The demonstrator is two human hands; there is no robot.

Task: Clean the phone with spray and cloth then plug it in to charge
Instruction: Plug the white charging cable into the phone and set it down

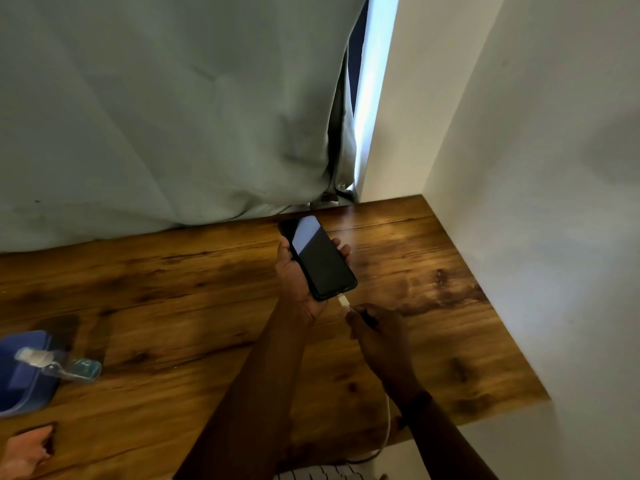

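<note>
My left hand (294, 275) holds a black phone (317, 258) above the wooden table, screen up and dark, its bottom end pointing toward me. A white charging plug (343, 301) sits at the phone's bottom port. My right hand (377, 336) pinches the white cable just behind that plug. The cable (387, 427) runs under my right wrist and off the table's near edge. A clear spray bottle (59, 365) with bluish liquid lies on its side at the far left, partly on a blue cloth (20, 375).
The wooden table (173, 289) ends at a white wall (536, 237) on the right. A grey-green curtain (156, 109) hangs behind its far edge. Another person's hand (26, 452) rests at the bottom left corner. Something white and ribbed (322, 472) shows at the bottom edge.
</note>
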